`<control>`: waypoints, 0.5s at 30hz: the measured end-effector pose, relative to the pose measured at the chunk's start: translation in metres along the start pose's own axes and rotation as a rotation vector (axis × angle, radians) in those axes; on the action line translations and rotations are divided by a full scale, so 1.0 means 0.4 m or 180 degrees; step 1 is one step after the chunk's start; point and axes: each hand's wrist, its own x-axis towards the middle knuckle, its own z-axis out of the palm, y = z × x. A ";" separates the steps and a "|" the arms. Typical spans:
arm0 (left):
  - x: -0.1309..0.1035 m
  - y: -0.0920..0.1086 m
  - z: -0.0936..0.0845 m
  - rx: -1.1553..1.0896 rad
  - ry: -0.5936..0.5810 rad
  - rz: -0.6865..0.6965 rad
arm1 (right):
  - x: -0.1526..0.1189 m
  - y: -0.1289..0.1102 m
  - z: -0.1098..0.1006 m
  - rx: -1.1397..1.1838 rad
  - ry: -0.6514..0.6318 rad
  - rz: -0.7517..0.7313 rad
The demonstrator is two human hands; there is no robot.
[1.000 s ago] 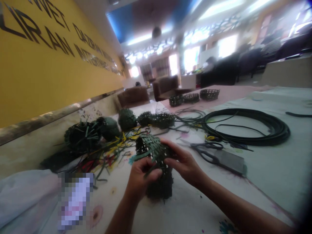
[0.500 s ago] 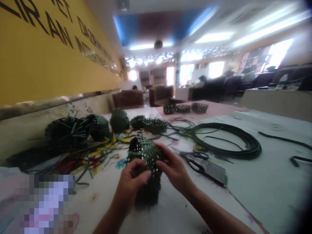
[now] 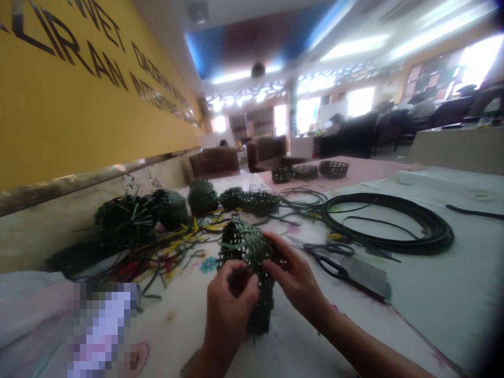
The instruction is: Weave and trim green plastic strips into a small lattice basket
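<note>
A dark green woven basket (image 3: 255, 241), made of flat strips with an open lattice, stands tilted on the tablecloth in front of me. My left hand (image 3: 230, 294) is at its near side, thumb and fingers closed in a pinch on what looks like a narrow dark green strip. My right hand (image 3: 291, 270) grips the basket's right side, fingers over the top and thumb on the near weave. The basket's lower part is partly hidden behind my left hand. To the right lie black-handled scissors (image 3: 334, 268) beside a flat grey block (image 3: 368, 275).
Several finished-looking green woven pieces (image 3: 202, 197) line the table's far left. Yellow, red and green strip scraps (image 3: 169, 257) lie before them. A large coil of green strip (image 3: 394, 244) is at right. Three small baskets (image 3: 301, 172) stand farther back. A blurred pixelated patch covers the lower left.
The view has shifted, so the table, basket and hands appear farther right. My left fingers have drawn into a tighter pinch; my right hand keeps its grip on the basket.
</note>
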 end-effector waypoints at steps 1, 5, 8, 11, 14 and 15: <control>0.000 -0.001 0.002 0.0043 0.0044 0.0014 | -0.001 0.000 0.000 0.0005 0.0003 -0.0001; 0.002 -0.005 0.006 -0.0047 0.0011 -0.0038 | -0.001 -0.003 -0.001 0.0006 0.0003 0.0047; 0.003 -0.011 0.004 -0.0190 -0.0070 -0.0036 | 0.003 -0.007 -0.001 0.0022 -0.0004 0.0030; 0.004 -0.026 0.000 -0.0181 0.0031 0.0273 | 0.006 -0.009 -0.002 0.0018 -0.0035 0.0047; 0.005 -0.047 -0.001 -0.0053 0.0087 0.0684 | 0.007 -0.009 -0.004 -0.0036 -0.0008 0.0055; 0.006 -0.053 -0.001 0.0026 0.0114 0.0825 | 0.007 -0.009 -0.005 -0.0046 0.0010 0.0055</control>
